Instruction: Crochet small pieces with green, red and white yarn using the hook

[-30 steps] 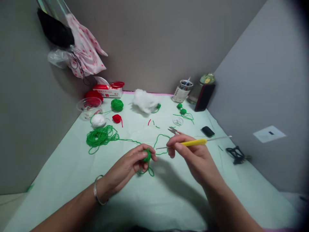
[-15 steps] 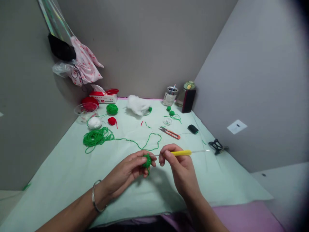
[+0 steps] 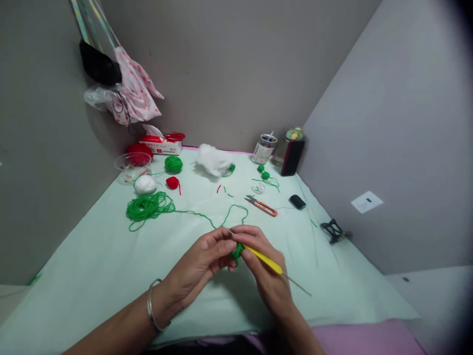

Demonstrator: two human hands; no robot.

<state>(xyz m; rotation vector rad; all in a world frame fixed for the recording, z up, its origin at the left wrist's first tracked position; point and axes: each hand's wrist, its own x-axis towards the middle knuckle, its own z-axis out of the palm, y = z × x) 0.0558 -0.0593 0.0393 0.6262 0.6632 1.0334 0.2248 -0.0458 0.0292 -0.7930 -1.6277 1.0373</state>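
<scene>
Between the fingertips of my left hand [image 3: 205, 259] is a small green crochet piece [image 3: 237, 252], partly covered by the fingers. My right hand [image 3: 264, 264] is closed round a crochet hook with a yellow handle [image 3: 271, 263]. One thin metal end of the hook points up and left over the left fingers; the other sticks out below the right hand. The right fingertips also meet the green piece. A green yarn strand [image 3: 197, 213] runs from a loose green yarn heap [image 3: 148, 206] toward my hands; where it joins the piece is hidden.
Orange thread snips [image 3: 264, 206], a black oval case [image 3: 297, 201] and a black clip [image 3: 334, 231] lie right. Behind are white stuffing [image 3: 212, 160], small green crochet balls [image 3: 265, 175], a tin [image 3: 264, 149] and a phone [image 3: 293, 158]. Yarn balls [image 3: 173, 164] and a clear tub [image 3: 133, 167] stand left.
My right hand has moved left against the left hand. The hook has turned from nearly level to slanting down to the right. The green piece has shifted slightly right.
</scene>
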